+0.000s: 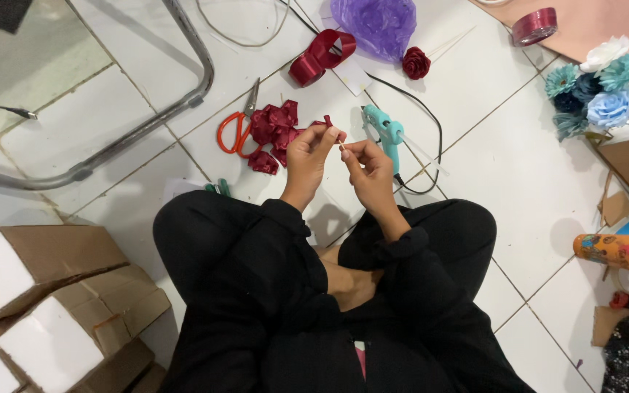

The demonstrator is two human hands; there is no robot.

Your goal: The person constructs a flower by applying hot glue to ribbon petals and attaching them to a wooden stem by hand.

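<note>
I sit cross-legged on a white tiled floor in black clothes. My left hand (309,154) pinches a small folded piece of dark red ribbon (327,122) at its fingertips. My right hand (365,166) holds a thin pale stick (342,145) upright, its tip close to the ribbon piece. Both hands meet just above my knees. A pile of folded red ribbon petals (274,131) lies on the floor right behind my left hand. A teal glue gun (387,135) with a black cord lies beside my right hand.
Orange-handled scissors (236,129) lie left of the petals. Red ribbon rolls (322,55) (533,26), a finished red rose (416,63) and purple plastic (373,23) lie farther out. A blue-white flower bouquet (602,91) stands right, foam-filled cardboard boxes (45,291) left, a metal chair frame (136,127) upper left.
</note>
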